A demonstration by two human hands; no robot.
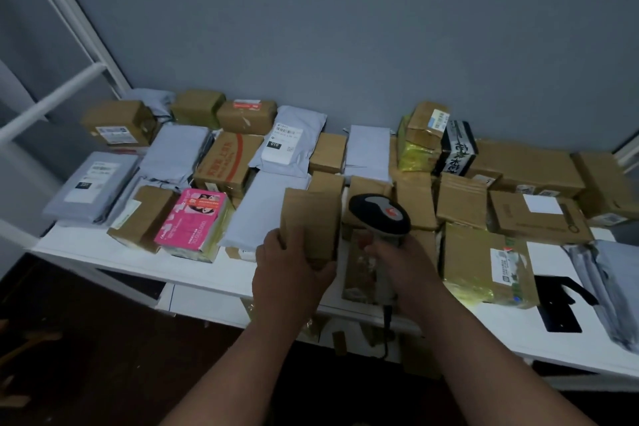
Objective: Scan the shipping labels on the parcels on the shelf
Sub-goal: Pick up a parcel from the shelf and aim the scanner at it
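My left hand [290, 270] grips a plain brown cardboard parcel [309, 218] by its near end and holds it tilted up above the front of the white shelf [207, 282]. No label shows on the face turned to me. My right hand [403, 266] is wrapped round the handle of a grey and black barcode scanner [380, 214] with a red mark on its head. The scanner's head sits just right of the held parcel. Its cable hangs down below my wrist.
Many parcels cover the shelf: brown boxes, grey mailer bags [91, 185], a pink box [193, 220], a labelled grey bag [287, 142], a yellow-taped box [484, 263]. A black flat piece [560, 304] lies at the front right. A white frame post [52, 98] stands at left.
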